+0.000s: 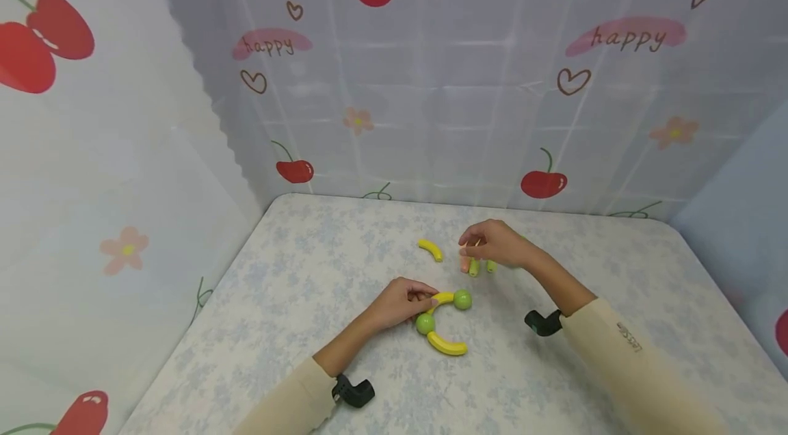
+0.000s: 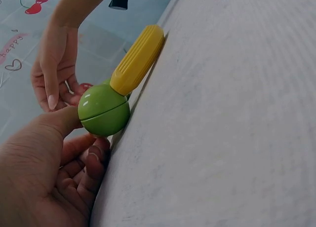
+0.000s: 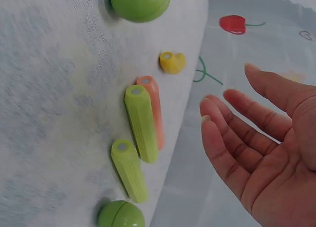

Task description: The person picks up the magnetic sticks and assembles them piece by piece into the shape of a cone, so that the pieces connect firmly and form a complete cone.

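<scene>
My left hand (image 1: 400, 301) pinches a yellow curved rod (image 1: 444, 297) between thumb and fingers, low over the table. One green ball (image 1: 462, 299) sits at that rod's right end, and a second green ball (image 1: 425, 323) is near its left end. From the second ball a lower yellow curved rod (image 1: 447, 345) bends right. Above several straight rods hovers my right hand (image 1: 495, 243), fingers loosely bent and holding nothing. Under it, the right wrist view shows an orange-pink rod (image 3: 153, 111) beside a light green rod (image 3: 141, 126), with a shorter-looking light green rod (image 3: 130, 172) apart.
Another yellow curved rod (image 1: 430, 249) lies alone behind the left hand. Another green ball (image 3: 121, 215) shows at the bottom of the right wrist view. The pale patterned table (image 1: 295, 264) meets a cherry-print curtain (image 1: 425, 148) at its far edge.
</scene>
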